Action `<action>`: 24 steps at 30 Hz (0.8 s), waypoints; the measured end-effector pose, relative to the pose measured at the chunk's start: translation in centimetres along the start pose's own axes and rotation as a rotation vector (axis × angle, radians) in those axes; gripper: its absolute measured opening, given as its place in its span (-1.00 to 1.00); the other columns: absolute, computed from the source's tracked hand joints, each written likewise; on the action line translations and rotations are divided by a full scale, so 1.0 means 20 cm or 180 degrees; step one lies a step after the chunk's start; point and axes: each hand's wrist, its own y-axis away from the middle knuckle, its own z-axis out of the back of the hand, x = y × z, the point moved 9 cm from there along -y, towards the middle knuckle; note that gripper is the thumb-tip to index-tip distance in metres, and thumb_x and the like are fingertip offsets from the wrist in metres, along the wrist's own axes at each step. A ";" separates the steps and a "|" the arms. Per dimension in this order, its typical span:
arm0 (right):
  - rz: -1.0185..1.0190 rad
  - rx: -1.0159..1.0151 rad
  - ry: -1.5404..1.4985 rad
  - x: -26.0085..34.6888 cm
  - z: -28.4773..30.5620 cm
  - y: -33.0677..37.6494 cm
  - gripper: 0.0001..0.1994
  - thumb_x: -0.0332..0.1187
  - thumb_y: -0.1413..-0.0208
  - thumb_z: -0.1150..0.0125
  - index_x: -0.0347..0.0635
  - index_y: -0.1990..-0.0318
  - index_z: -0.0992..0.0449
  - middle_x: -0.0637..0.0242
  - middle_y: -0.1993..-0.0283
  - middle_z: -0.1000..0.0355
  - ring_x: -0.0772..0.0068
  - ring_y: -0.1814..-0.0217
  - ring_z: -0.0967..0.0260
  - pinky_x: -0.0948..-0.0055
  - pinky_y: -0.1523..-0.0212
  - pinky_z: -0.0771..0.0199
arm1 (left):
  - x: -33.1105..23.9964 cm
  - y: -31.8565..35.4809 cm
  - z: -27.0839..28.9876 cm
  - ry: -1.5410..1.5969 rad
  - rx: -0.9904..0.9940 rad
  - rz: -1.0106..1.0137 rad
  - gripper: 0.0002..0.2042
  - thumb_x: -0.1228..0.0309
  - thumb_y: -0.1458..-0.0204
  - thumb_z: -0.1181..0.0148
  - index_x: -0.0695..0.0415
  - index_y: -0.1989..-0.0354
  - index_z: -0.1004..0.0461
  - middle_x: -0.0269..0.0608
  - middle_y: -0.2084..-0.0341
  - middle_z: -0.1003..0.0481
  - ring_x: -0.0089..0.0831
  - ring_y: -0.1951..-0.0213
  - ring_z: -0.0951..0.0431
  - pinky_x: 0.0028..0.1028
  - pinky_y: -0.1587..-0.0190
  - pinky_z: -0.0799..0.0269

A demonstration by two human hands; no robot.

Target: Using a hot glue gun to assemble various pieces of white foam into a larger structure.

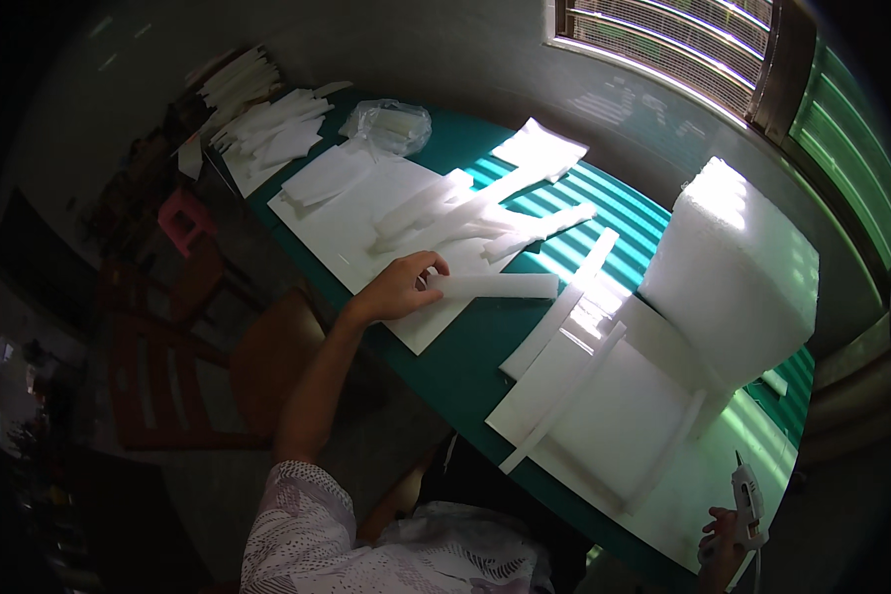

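My left hand is closed on the left end of a white foam strip, which points to the right over the green table. Low at the right edge, my right hand grips a white hot glue gun, its dark nozzle tilted upward. Between the hands lies a white foam sheet with narrow strips standing along its sides. Another long foam strip rests beside that sheet, on its left. Loose foam strips are heaped on a white board beyond my left hand.
A large white foam block stands at the right of the green table, below a barred window. A clear plastic bag and more foam strips lie at the far end. Wooden chairs and a pink stool are at the left.
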 end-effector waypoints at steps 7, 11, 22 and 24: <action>-0.0232 -0.0070 -0.0252 0.11 -0.05 0.05 -0.68 -0.12 -0.17 -0.21 -0.26 0.27 -0.53 0.32 0.38 -0.47 0.67 0.56 -0.28 0.62 0.60 -0.20 | -0.01 0.01 0.05 0.0304 -0.0073 0.0377 -0.69 0.57 0.03 -0.21 0.18 0.08 -0.36 -0.22 0.29 -0.43 -0.48 0.24 -0.47 -0.48 0.14 -0.44; -0.0206 -0.0049 -0.0230 0.13 -0.04 0.06 -0.74 -0.18 -0.14 -0.24 -0.23 0.29 -0.51 0.25 0.25 -0.54 0.64 0.47 -0.38 0.62 0.56 -0.29 | -0.14 -0.06 0.08 0.0777 -0.0314 -0.0113 -0.67 0.55 0.06 -0.25 0.16 0.09 -0.38 -0.14 0.21 -0.44 -0.36 0.17 -0.48 -0.40 0.12 -0.49; -0.0022 -0.0107 -0.0452 0.15 -0.03 0.08 -0.75 -0.24 -0.15 -0.25 -0.29 0.24 -0.52 0.20 0.26 -0.55 0.60 0.39 -0.43 0.59 0.52 -0.36 | -0.91 -0.39 -0.48 -0.0035 0.0714 -0.1577 -0.68 0.59 0.04 -0.29 0.08 0.06 -0.53 -0.17 0.09 -0.50 -0.24 0.03 -0.50 -0.42 0.10 -0.52; -0.0017 -0.0155 -0.0466 0.14 -0.02 0.10 -0.74 -0.24 -0.15 -0.25 -0.29 0.24 -0.53 0.20 0.26 -0.56 0.60 0.40 -0.43 0.59 0.52 -0.36 | -0.93 -0.43 -0.54 0.0005 0.0743 -0.1697 -0.68 0.61 0.05 -0.29 0.08 0.08 -0.54 -0.17 0.12 -0.50 -0.26 0.07 -0.52 -0.44 0.13 -0.53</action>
